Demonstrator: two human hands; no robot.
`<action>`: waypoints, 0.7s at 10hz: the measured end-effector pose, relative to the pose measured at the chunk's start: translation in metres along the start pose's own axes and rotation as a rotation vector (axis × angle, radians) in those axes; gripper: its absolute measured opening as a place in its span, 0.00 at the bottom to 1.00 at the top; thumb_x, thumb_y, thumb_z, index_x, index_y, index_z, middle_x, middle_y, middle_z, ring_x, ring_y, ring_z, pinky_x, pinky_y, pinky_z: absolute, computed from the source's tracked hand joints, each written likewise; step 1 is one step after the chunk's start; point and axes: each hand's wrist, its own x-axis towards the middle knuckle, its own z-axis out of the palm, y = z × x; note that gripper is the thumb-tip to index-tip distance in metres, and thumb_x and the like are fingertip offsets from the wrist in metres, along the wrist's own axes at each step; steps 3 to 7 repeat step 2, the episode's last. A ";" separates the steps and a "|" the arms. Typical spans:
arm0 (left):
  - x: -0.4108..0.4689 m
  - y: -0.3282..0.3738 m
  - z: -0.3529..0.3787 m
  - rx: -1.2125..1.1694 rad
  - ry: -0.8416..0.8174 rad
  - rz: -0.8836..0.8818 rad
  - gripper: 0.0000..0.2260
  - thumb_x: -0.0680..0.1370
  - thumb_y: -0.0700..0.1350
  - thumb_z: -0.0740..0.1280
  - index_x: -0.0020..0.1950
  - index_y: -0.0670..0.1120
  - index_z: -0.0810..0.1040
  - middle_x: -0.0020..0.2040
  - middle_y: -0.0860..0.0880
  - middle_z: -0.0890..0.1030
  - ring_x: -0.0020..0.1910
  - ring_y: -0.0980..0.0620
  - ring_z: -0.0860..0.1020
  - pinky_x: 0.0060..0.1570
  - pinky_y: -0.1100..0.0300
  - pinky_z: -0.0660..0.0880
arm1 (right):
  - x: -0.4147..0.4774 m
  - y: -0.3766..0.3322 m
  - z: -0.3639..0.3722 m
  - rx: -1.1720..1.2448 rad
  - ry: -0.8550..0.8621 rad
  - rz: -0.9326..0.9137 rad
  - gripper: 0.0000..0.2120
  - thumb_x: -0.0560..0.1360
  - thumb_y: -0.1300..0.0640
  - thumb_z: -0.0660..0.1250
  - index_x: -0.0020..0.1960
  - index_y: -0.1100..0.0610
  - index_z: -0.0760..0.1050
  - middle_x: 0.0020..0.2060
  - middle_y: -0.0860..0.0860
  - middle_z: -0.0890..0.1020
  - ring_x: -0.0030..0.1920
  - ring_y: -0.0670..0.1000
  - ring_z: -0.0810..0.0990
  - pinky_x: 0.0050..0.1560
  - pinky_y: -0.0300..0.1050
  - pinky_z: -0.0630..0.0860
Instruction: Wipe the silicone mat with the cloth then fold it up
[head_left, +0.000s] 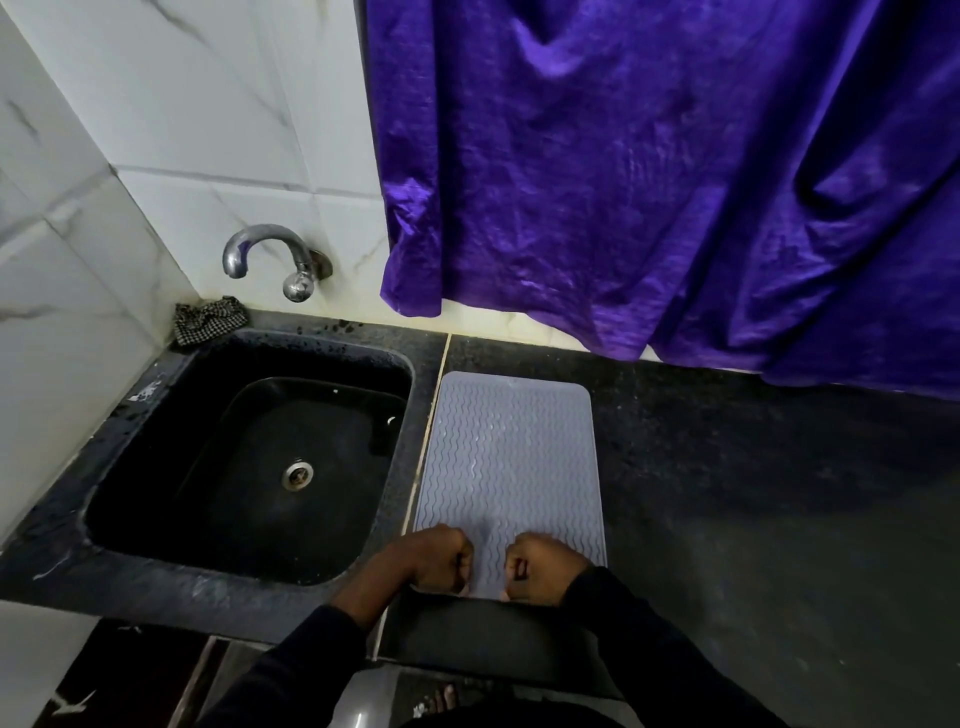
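Left hand (441, 561) and right hand (540, 571) grip the mat (509, 457) (near edge).

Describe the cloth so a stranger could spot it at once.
Start at the black sink in the dark counter. At its far left corner, below the curved metal tap, lies a crumpled cloth. It alone is checked black and white.

Sink (171, 415): black, glossy, smooth.
Tap (265, 244) above it: polished metal.
Silicone mat (511, 467) right of it: grey, matt, wavy-ribbed.
Countertop (753, 493) around it: dark speckled stone.
Checked cloth (208, 319) at its far-left corner: woven, crumpled.
Wall tiles (182, 104) behind it: glossy, marble-look.
Purple sheet (649, 182) to its far right: crinkled, sheeny, possibly plastic.
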 end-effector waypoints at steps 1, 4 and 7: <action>-0.002 0.000 -0.001 0.025 0.093 0.066 0.06 0.76 0.46 0.69 0.47 0.44 0.80 0.46 0.46 0.81 0.47 0.49 0.80 0.51 0.56 0.76 | -0.002 0.003 -0.001 0.056 0.162 -0.005 0.08 0.71 0.48 0.71 0.43 0.51 0.77 0.44 0.45 0.76 0.45 0.44 0.75 0.51 0.45 0.77; -0.003 -0.003 -0.007 0.055 0.374 0.078 0.06 0.77 0.52 0.67 0.44 0.50 0.76 0.46 0.51 0.77 0.43 0.54 0.76 0.51 0.54 0.78 | -0.003 0.009 -0.010 0.090 0.373 0.025 0.15 0.73 0.40 0.67 0.55 0.47 0.76 0.53 0.42 0.74 0.54 0.43 0.73 0.59 0.45 0.74; -0.003 -0.003 -0.007 0.055 0.374 0.078 0.06 0.77 0.52 0.67 0.44 0.50 0.76 0.46 0.51 0.77 0.43 0.54 0.76 0.51 0.54 0.78 | -0.003 0.009 -0.010 0.090 0.373 0.025 0.15 0.73 0.40 0.67 0.55 0.47 0.76 0.53 0.42 0.74 0.54 0.43 0.73 0.59 0.45 0.74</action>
